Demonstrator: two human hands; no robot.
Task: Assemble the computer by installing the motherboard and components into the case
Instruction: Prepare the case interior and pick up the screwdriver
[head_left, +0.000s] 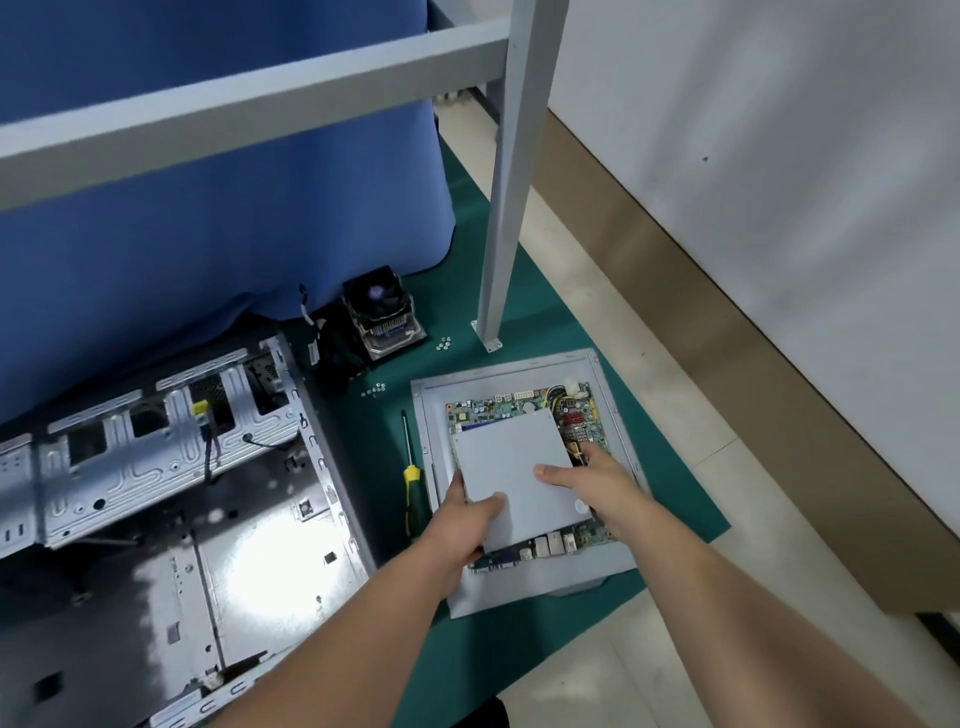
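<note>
A grey metal box (514, 467), likely the power supply, lies on top of the green motherboard (524, 402), which rests on the grey case side panel (524, 587). My left hand (470, 519) grips the box at its near left corner, thumb on top. My right hand (592, 478) holds its right edge, thumb on top and fingers curled down the side. The open computer case (171, 493) lies on its side at the left, its inner tray bare and shiny.
A CPU cooler with fan (382, 314) sits behind the panel. A green and yellow screwdriver (410, 480) lies between case and panel. Small screws (374, 389) and more screws (443, 343) lie on the green mat. A grey frame post (501, 208) stands near the panel's far edge.
</note>
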